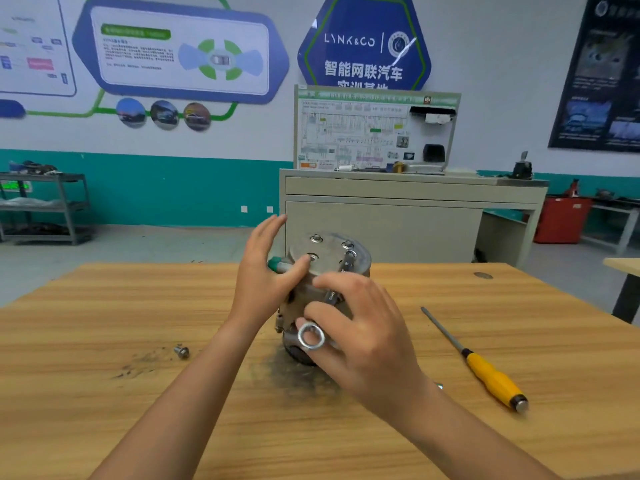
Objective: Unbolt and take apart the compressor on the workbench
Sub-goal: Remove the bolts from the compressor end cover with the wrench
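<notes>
Grey compressor [329,252] stands upright on the workbench [138,410], wrench [345,265] engaged on top.

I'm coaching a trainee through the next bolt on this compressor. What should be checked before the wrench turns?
1. Wrench seated on the bolt head: cannot tell; its far end reaches the head, but the fit is not visible.
2. Right hand grip on the wrench: ok, fingers curl round its shank.
3. Left hand bracing the compressor: not ok, only the thumb rests on top and the fingers are straight.
4. Loose bolt safe: ok, it lies on the workbench, away from any edge.
5. Screwdriver out of the way: ok, it lies apart, to the right.
</notes>
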Available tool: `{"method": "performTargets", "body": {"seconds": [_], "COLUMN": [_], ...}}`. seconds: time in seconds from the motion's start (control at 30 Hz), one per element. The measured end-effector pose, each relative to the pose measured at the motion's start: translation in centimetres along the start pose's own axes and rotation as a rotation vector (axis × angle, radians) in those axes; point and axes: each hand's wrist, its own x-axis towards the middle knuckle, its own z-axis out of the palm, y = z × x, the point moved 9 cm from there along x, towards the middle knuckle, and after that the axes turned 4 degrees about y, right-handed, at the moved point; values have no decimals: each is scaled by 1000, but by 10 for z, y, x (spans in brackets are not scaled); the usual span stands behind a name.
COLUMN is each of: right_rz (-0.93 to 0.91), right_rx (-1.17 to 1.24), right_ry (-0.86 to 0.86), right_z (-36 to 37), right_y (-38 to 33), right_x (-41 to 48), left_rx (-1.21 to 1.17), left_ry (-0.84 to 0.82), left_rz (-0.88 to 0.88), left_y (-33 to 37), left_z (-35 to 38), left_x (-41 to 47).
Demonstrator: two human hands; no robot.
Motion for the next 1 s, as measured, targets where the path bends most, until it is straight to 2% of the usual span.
{"method": "performTargets", "body": {"seconds": [0.1, 0.13, 0.27, 0.4, 0.53, 0.63, 0.73, 0.9, 1.0], "right_rz": [139, 161, 179, 106, 95, 181, 177, 171, 274], "right_rx": [28, 41, 101, 200, 400, 507, 584, 534, 384], "right_ry": [-34, -31, 6, -66, -160, -52, 110, 294, 289], "right_z": [-5, -6, -8, -3, 1, -7, -18, -32, -20], "right_y": [7, 8, 9, 8, 14, 24, 26, 36, 55], "right_x": [-15, -18, -24, -26, -23, -22, -23, -25, -25], "left_rx": [198, 267, 350, 360, 249, 170, 220, 231, 86], "left_ry": [-95, -156, -395, -515, -547, -549, -517, -479, -410], "left_rz": [230, 253, 272, 237, 131, 65, 59, 45, -17], "left_y": [22, 27, 36, 37, 28, 23, 20, 16, 14], "left_z": [8, 14, 46, 66, 66, 65, 62, 57, 48], "left_x": [8, 9, 9, 12, 23, 23, 23, 25, 29]}}
